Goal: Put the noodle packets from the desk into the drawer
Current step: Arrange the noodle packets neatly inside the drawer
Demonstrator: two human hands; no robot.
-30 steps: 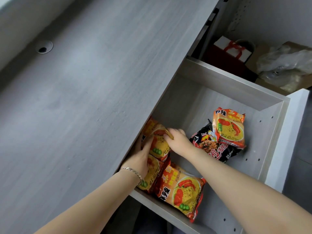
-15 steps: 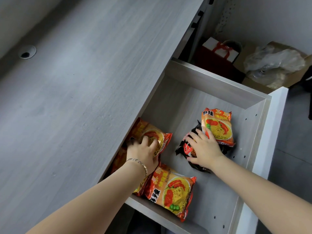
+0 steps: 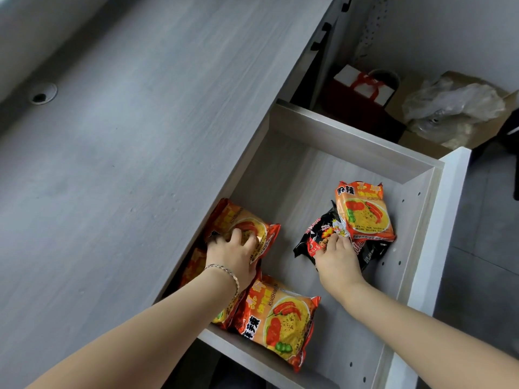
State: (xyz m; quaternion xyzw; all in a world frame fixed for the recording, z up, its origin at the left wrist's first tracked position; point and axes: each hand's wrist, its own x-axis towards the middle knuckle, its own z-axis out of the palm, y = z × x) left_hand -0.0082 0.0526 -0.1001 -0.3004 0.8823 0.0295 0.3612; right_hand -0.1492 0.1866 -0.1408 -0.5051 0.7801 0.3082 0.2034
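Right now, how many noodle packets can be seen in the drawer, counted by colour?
Orange packets: 4, one under the left hand, one half hidden under the desk edge, one near the front, one at the right.
Black packets: 1, under the right hand.
Total: 5

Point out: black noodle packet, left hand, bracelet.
black noodle packet [image 3: 323, 231]: head view, printed front near its top edge
left hand [image 3: 234, 252]: head view, back of hand
bracelet [image 3: 227, 272]: head view, chain across wrist
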